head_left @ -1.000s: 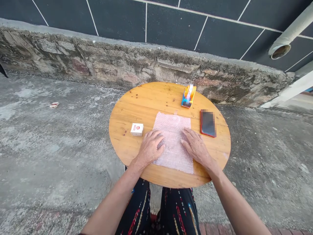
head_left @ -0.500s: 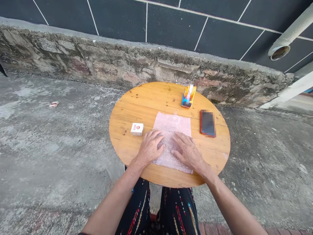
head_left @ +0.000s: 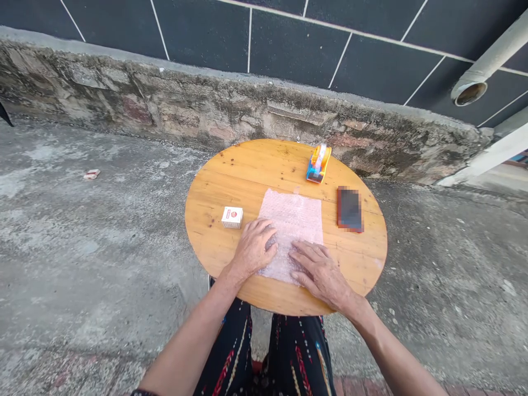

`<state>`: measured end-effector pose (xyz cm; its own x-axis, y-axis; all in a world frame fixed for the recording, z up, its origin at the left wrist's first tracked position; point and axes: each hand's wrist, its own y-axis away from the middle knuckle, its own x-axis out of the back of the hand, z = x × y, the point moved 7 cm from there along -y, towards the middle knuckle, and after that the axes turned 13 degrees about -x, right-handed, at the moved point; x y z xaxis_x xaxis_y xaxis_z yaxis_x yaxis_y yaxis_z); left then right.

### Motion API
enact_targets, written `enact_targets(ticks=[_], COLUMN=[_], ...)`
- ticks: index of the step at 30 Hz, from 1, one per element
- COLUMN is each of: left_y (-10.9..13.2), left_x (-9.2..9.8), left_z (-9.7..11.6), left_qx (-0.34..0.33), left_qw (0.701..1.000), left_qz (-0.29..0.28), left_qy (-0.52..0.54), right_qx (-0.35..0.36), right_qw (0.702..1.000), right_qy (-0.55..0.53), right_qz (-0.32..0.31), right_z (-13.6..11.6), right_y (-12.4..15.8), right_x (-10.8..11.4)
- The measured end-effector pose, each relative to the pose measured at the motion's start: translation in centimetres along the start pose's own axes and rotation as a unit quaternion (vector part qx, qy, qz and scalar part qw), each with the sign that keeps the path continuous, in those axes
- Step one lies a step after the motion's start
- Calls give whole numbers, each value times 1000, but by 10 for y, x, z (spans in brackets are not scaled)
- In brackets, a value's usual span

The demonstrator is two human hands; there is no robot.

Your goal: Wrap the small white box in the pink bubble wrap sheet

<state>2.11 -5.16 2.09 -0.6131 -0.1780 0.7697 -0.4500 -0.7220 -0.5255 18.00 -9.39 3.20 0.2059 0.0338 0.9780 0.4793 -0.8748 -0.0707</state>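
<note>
A: Quick one: where's your sheet?
B: Your bubble-wrap sheet (head_left: 291, 212) lies under and between your two hands, and it extends ahead of both sets of fingertips.
A: Long axis?
B: Points away from you, slightly slanted, its near end toward your right wrist.
A: Nearer hand?
B: Neither; both touch. Your left hand (head_left: 256, 247) is on its left edge, your right hand (head_left: 318, 270) covers its near right corner.
A: Hand states?
B: Left: palm down, thumb spread away from loosely curved fingers, no grip seen. Right: palm down, fairly flat, fingers wide, nothing grasped. What's beneath your palms, or whether the wrap is doubled, you can't make out here.
A: Count, go.
B: Two hands, one sheet. One small white box (head_left: 232, 217), just beyond your left knuckles and off to the left, not touching. One tape dispenser (head_left: 318, 164), well ahead of your right hand. One dark slab with a red edge (head_left: 350, 209), ahead and right of that same hand, screen blurred. One round wooden table (head_left: 218, 179) under your hands.
</note>
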Motion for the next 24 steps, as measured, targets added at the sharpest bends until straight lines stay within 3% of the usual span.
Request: enact_targets(ticks=[7,15,19,24], left_y=[0,0,0,-1], left_x=[-1,-2,-2,-1], left_z=[0,-1,-1,-1], left_qx=[-2,1,2,6], left_qw=[1000,1000,1000,1000], left_qz=[3,5,4,2], left_qy=[-2,0,1,-5], right_qx=[-7,-31,-43,-25], right_qw=[1000,994,990,996], right_qy=[-12,-46,-41,-13], right_qz=[13,99,130,88], right_z=[16,40,43,24], right_y=[19,26,16,-19], right_x=[6,17,22,16])
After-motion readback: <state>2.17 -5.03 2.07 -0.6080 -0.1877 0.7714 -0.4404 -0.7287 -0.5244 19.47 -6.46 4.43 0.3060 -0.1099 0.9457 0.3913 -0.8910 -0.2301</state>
